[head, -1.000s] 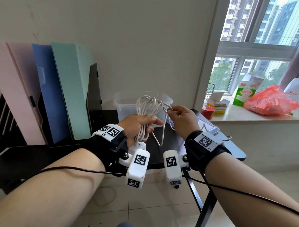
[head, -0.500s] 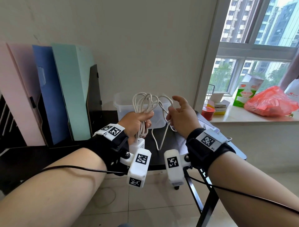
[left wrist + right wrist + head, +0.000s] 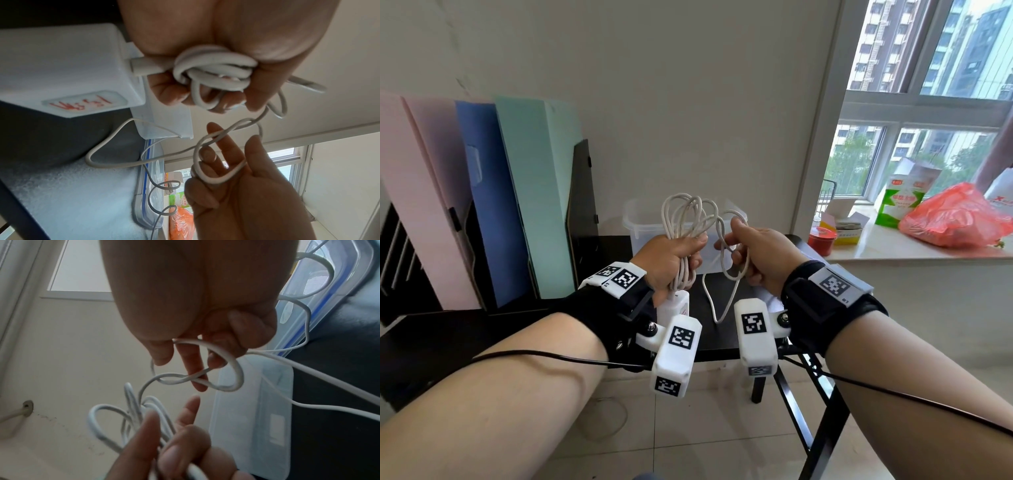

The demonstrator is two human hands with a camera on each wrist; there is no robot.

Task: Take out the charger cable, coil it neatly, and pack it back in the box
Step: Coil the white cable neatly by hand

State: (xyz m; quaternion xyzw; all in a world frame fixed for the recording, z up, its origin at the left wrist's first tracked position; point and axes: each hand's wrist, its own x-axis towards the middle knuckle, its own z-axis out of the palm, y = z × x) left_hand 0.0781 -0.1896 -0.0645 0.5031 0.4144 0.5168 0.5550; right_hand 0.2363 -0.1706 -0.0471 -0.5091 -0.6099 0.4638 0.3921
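left hand (image 3: 671, 262) hiding coiled cable (image 3: 688, 219) middle, charger brick (image 3: 674, 305) half-covered

Daylight from the window (image 3: 928, 113) at 2 o'clock, head view bright and sharp, edges bowed by the wide lens, wrist views dimmer and backlit, nearest fingers (image 3: 174, 451) soft and blurred at 6 o'clock.

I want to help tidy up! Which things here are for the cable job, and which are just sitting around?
For the job:
white charger cable, coiled in the left hand
its white charger block
right hand, holding a loop
clear plastic box
box lid

Just lying about:
file folders
red plastic bag
green carton
red tin
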